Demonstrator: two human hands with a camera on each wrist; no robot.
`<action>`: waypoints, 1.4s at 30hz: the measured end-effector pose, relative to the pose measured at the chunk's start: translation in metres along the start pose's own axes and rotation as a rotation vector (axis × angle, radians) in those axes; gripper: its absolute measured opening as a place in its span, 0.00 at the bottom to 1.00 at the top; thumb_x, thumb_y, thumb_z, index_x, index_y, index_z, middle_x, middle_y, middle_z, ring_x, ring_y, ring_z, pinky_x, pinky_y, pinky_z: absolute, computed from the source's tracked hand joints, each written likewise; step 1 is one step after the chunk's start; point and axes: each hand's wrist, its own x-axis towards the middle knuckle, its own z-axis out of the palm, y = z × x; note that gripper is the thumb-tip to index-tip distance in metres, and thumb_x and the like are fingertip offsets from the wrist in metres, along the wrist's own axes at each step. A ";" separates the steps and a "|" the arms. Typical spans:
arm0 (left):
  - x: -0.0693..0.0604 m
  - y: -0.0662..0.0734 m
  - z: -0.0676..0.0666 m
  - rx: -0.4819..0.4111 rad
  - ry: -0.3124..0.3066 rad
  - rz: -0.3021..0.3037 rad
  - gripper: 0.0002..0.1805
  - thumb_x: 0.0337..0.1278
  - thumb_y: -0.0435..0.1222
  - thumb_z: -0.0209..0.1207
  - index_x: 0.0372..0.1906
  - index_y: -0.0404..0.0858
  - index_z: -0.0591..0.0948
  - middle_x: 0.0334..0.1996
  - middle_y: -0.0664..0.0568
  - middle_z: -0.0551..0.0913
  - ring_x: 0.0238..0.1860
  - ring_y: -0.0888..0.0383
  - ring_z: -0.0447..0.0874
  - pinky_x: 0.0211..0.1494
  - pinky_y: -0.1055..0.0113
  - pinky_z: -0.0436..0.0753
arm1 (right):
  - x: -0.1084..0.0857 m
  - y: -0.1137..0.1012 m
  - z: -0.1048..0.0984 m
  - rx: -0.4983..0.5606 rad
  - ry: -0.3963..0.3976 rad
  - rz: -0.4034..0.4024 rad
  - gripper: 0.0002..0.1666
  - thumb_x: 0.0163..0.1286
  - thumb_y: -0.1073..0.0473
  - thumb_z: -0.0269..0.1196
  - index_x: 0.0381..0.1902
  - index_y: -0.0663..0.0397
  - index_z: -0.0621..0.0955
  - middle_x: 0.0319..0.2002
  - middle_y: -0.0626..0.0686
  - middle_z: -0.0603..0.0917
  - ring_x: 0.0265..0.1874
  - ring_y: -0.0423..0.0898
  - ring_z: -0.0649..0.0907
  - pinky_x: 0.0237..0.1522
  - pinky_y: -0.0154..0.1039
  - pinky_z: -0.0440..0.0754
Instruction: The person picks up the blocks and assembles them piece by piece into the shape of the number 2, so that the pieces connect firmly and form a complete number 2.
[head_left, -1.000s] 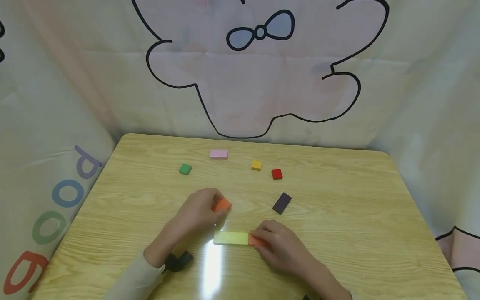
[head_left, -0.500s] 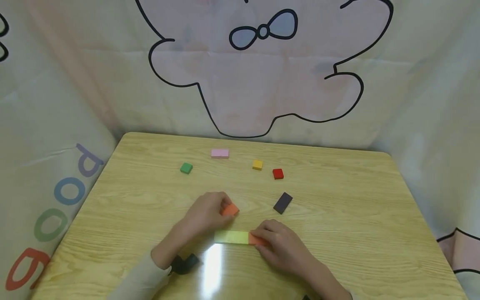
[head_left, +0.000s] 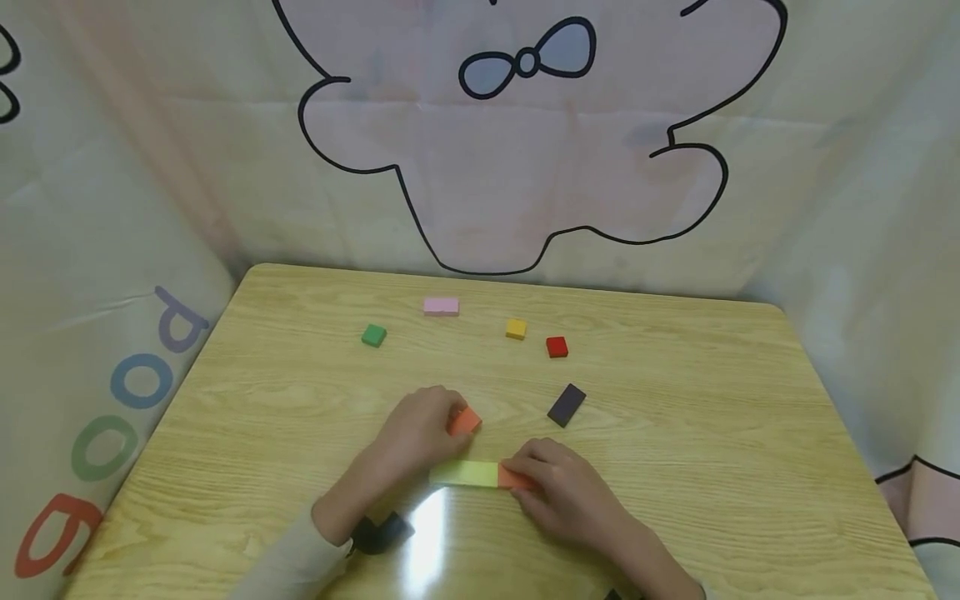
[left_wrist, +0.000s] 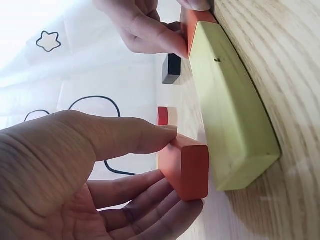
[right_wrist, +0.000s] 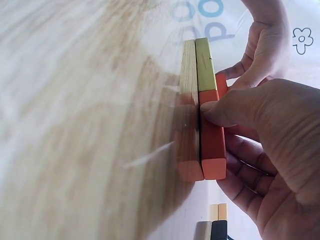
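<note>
Yellow wood grain covers the bench (head_left: 712, 392), its far edge and both far corners in view. From the near left, an arm in a pale sleeve (head_left: 288, 558) slants inward to the left hand (head_left: 422, 427); from the near right, the other forearm slants inward to the right hand (head_left: 558, 483), lower down the bench. Between the side edges, well apart from the far one, lies a yellow-green block (head_left: 465, 474). The right thumb and fingers pinch an orange block (right_wrist: 212, 135) touching its right end. The left thumb and curled fingers hold a second orange block (left_wrist: 194, 172), just beyond the yellow-green one and angled to it. A black block (head_left: 567, 406) lies askew past the right hand. Nearer the far edge sit a pink block (head_left: 441, 307) and small green (head_left: 373, 336), yellow (head_left: 516, 329) and red (head_left: 557, 347) pieces.
</note>
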 end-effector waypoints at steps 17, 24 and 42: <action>-0.002 -0.003 0.003 -0.012 -0.003 0.010 0.09 0.55 0.35 0.74 0.39 0.37 0.88 0.27 0.55 0.81 0.29 0.59 0.74 0.32 0.69 0.70 | 0.000 0.000 0.000 -0.008 0.009 -0.002 0.18 0.59 0.62 0.79 0.48 0.47 0.91 0.44 0.41 0.87 0.44 0.35 0.84 0.46 0.33 0.86; -0.002 -0.004 0.006 0.014 0.001 0.007 0.14 0.54 0.37 0.75 0.43 0.35 0.89 0.32 0.54 0.85 0.33 0.58 0.76 0.38 0.65 0.74 | 0.000 0.001 0.001 -0.005 0.025 -0.021 0.18 0.59 0.62 0.79 0.48 0.47 0.91 0.43 0.41 0.87 0.43 0.36 0.84 0.45 0.33 0.85; 0.000 -0.005 0.009 0.004 -0.012 0.008 0.11 0.53 0.37 0.76 0.39 0.37 0.89 0.28 0.55 0.82 0.30 0.59 0.74 0.34 0.68 0.70 | -0.001 0.000 0.000 -0.017 -0.018 0.008 0.17 0.61 0.60 0.78 0.49 0.46 0.89 0.46 0.41 0.87 0.46 0.37 0.85 0.49 0.36 0.86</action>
